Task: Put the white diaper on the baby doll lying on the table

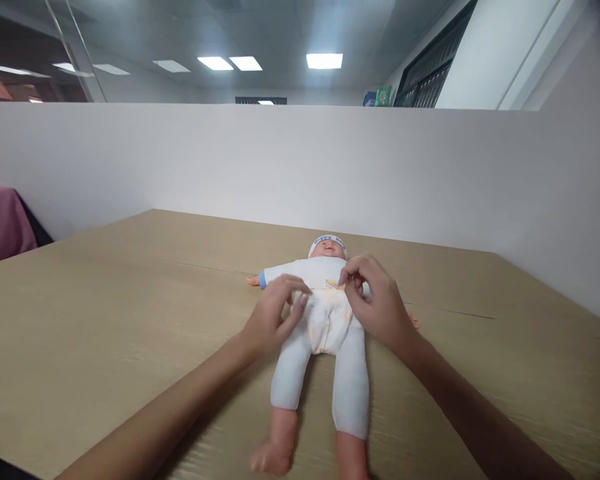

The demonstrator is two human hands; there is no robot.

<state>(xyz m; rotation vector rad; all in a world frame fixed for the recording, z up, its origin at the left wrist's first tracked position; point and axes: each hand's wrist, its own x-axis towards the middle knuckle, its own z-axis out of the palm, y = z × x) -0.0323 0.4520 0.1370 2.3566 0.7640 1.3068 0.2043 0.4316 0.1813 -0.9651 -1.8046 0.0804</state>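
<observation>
A baby doll [351, 380] lies on its back, its head pointing away from me. It wears a white top with blue cuffs, white leggings and a lettered cap. Around its hips, over the leggings, is a white diaper [327, 327] with pale orange marks. My left hand [279, 310] is curled at the left side of the diaper's waist, thumb and fingertips closed on the edge. At the right side of the waist, my right hand [375, 300] makes a pinch on the diaper's upper edge. The doll's right-side arm is mostly hidden behind that hand.
The doll rests on a large wood-coloured table [130, 293] with thin seams. A low white partition wall [230, 160] runs behind and along the right. Pink cloth [5, 223] shows beyond the table's left edge. Ceiling lights and a green package [383, 97] appear above the partition.
</observation>
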